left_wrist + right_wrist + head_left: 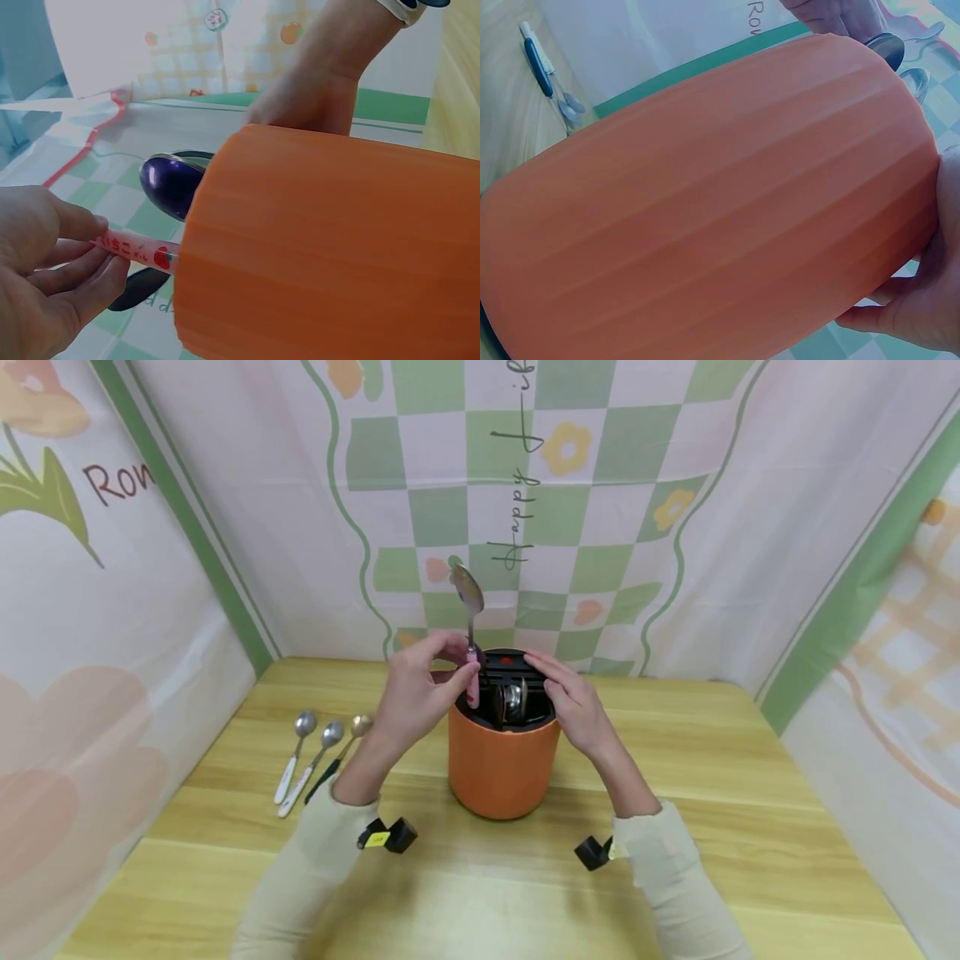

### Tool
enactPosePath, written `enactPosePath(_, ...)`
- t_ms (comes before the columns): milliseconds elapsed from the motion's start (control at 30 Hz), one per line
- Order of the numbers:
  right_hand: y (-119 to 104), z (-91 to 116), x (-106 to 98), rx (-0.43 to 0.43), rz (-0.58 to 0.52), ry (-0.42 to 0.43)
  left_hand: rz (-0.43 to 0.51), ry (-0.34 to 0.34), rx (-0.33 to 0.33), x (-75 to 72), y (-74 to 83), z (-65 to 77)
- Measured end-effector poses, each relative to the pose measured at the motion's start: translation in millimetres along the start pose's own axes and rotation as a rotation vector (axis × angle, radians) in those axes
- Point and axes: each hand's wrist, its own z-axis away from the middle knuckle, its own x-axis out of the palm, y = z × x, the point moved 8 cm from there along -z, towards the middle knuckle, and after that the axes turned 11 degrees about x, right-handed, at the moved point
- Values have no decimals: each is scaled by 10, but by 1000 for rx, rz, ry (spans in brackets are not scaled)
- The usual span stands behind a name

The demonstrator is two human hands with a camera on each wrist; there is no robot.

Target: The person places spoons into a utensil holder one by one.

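Observation:
My left hand (423,689) pinches the pink handle of a spoon (472,681) between thumb and fingertips. The metal bowl points up, and the lower end of the handle passes behind the rim in the left wrist view. Below it stands an orange utensil holder (504,777), round and ribbed, with a slotted black insert (501,661). Shiny spoon bowls (514,702) stick up inside it. At the holder's right side, my right hand (573,706) grips the rim, its fingers reaching over the edge; the right wrist view shows other fingers (877,315) against the outer wall.
Left of the holder, two white-handled spoons (283,781) (296,793) and a dark-handled spoon (325,779) lie on the wooden table (675,860). A patterned cloth (630,527) hangs behind the table and along both sides.

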Motion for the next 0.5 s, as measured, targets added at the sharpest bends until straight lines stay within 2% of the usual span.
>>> enactPosePath(500, -3, 3, 8, 18, -20, -6, -49, -27, 38, 100, -49, 90)
